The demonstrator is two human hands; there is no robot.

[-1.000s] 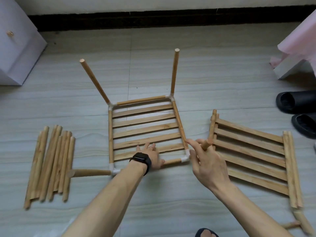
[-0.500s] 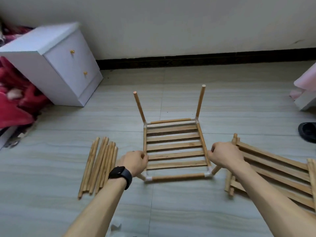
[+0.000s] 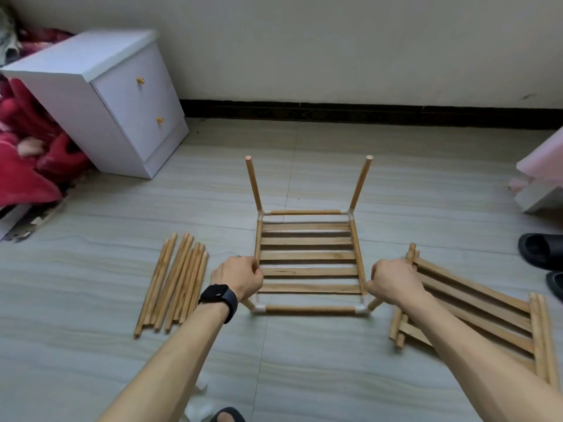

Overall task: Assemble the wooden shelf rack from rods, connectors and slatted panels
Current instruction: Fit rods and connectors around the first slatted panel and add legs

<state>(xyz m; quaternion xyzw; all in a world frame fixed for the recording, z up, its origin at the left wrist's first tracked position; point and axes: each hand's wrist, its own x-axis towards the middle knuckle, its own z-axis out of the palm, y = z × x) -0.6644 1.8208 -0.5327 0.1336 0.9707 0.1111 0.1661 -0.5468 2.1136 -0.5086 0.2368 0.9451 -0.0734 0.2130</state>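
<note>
Our first tier sits on the tiled floor point(image 3: 304, 376) in the middle of the view. It is a slatted panel point(image 3: 307, 256) lying flat inside a square of rails point(image 3: 307, 309) joined by white corner connectors point(image 3: 259, 307). Two upright rods point(image 3: 253, 184) rise from the far corners, leaning slightly apart in this wide view. Our left hand point(image 3: 237, 280) is curled in a fist round the near left rod point(image 3: 248, 303). Our right hand point(image 3: 393, 280) is wrapped the same way round the near right rod point(image 3: 374, 304). Only the short lower ends of those two rods show under the fists, running down into the connectors.

We judge that we are seating the last two uprights of this tier, pushing them down into their sockets. How deep they sit we cannot tell, as the fists cover most of them.

Next we would need the upper ring. Its rails would come from the loose rods point(image 3: 173, 281) lying to the left of the frame, with one of the spare slatted panels point(image 3: 475, 309) stacked to the right, just beside our right hand. That calls for fresh connectors on all four rod tops, set level, and we see none loose for certain. A white bedside cabinet point(image 3: 106, 95) stands far left, and black slippers point(image 3: 540, 251) lie at the right edge.
</note>
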